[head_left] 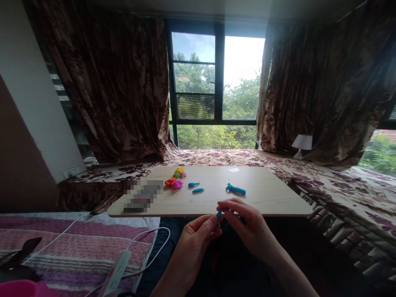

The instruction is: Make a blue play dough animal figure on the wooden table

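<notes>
My left hand (199,233) pinches a small, pointed piece of blue modelling clay (219,215) between thumb and fingers, just before the table's near edge. Curled in from the other side, my right hand (247,218) has its fingertips at the upper end of the same piece. Two slim blue clay shapes (198,190), tapered at the ends, lie on the table beyond my left hand. Farther right rests a thicker blue clay roll (237,189) with a lumpy left end. A cluster of orange, pink, green and yellow clay lumps (177,183) sits at the back left.
The pale wooden table (272,202) stands before a window seat with patterned cloth. A blurred-out patch (144,196) covers its left side. A white scrap (234,170) lies at its far edge. Left of me are a power strip (117,270) with a white cord and a striped bedspread (123,231).
</notes>
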